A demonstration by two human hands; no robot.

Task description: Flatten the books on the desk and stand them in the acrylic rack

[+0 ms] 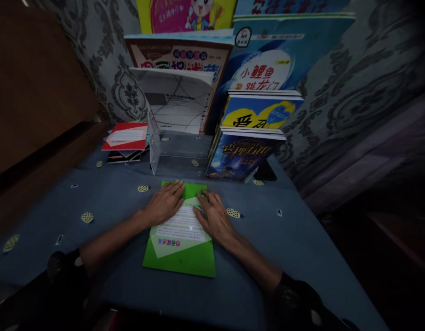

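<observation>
A green book (pixel 180 262) with a pale text panel lies on the blue patterned tablecloth in front of me. My left hand (pixel 166 202) rests flat on its upper left part, fingers stretched toward the far edge. Across from it, my right hand (pixel 214 214) lies on the book's right side with the fingers spread. Neither hand grips anything; both touch the cover from above. Just beyond the book stands a clear book rack (pixel 153 138) holding upright books, among them a dark blue book (pixel 242 154) at its front right.
Left of the rack is a small stack of books topped by a red one (pixel 126 135). A dark flat object (pixel 266 171) lies behind the rack's right side. Patterned wallpaper (pixel 336 82) rises behind, and a brown wooden panel (pixel 36 82) stands at the left.
</observation>
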